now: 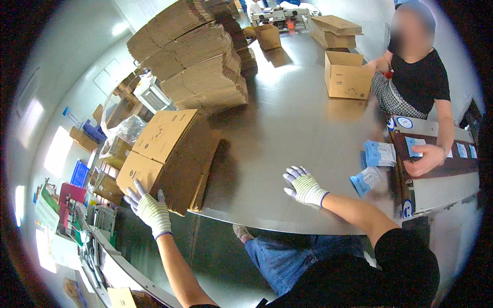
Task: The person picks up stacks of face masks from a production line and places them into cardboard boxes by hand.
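My left hand (148,206), in a white knit glove, touches the near corner of a stack of flattened cardboard boxes (165,154) lying at the left edge of a shiny metal table (287,133). Whether its fingers grip the cardboard I cannot tell. Over the bare tabletop hovers my right hand (304,186), also gloved, fingers spread and holding nothing. Small blue-and-white packets (375,164) lie to the right of that hand.
A tall leaning pile of flat cartons (197,56) stands behind the stack. An assembled open box (347,76) sits at the far right beside a co-worker, whose hand (425,159) rests on a brown tray (436,167). More boxes (334,28) lie farther back. Crates clutter the floor at left.
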{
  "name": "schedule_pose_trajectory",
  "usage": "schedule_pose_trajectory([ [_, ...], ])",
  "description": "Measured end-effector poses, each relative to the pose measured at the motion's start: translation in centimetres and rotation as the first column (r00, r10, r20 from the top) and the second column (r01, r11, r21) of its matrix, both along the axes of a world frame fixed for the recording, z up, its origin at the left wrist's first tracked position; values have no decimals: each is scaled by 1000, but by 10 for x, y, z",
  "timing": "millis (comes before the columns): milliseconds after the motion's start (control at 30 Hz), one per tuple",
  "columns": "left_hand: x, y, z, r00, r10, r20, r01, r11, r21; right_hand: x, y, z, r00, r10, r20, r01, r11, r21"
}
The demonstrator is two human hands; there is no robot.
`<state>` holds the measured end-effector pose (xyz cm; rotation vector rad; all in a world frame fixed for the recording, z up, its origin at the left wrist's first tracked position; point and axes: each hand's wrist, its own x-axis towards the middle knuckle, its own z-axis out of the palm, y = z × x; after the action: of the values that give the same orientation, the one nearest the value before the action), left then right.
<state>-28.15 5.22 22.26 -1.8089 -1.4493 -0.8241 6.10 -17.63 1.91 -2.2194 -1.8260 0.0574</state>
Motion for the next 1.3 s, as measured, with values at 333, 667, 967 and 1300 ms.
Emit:
schedule_pose_trajectory([
  [333,19,-74,35,834,-509,-214,486,861,-152,1,-9,12,995,-38,-93,43,998,52],
  [667,44,-234,74,277,-894,353,960,242,-141,32,-43,211,992,-119,-42,99,524,846],
  [967,40,-198,-2,0,-272,962,942,323,91,24,-86,196,937,340,78,-318,740,593],
  [1300,28,-198,-10,244,-587,772,942,-47,-334,-43,-56,186,343,906,-250,-628,419,656],
])
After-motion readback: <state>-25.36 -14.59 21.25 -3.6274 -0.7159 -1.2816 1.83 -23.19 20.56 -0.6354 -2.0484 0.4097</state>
